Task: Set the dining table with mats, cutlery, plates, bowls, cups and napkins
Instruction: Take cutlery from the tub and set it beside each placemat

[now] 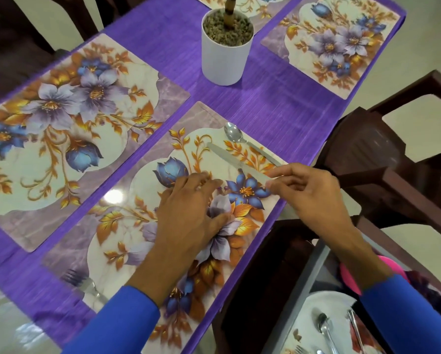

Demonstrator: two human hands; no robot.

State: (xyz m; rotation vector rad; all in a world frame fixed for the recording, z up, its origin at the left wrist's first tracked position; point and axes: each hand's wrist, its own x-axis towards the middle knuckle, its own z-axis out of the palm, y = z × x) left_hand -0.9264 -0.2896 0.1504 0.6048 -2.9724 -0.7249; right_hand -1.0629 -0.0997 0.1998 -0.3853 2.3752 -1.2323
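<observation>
While the right hand [313, 198] pinches the handle of the knife [236, 162] between fingertips and thumb, lining it up beside the spoon [236, 136] at the far end of the near mat [163, 226], the left hand [188, 218] lies flat, fingers spread, pressing that mat to the table [278, 111]. So that grip is a fingertip pinch on the knife, nothing more!

Progress, by my reading: early days. Mats are down — four in view, the fourth only a sliver at the top edge. Cutlery is on one mat only: one fork [86, 284] at its near end, one knife and one spoon at the far end. The other three mats look bare.

Still to come: plates, bowls, cups, napkins, plus cutlery for the remaining places. Supplies wait at bottom right, off the table — a plate [316, 307] carrying another spoon and more cutlery, too cropped to count, and something pink [349, 274] I can't identify.
</observation>
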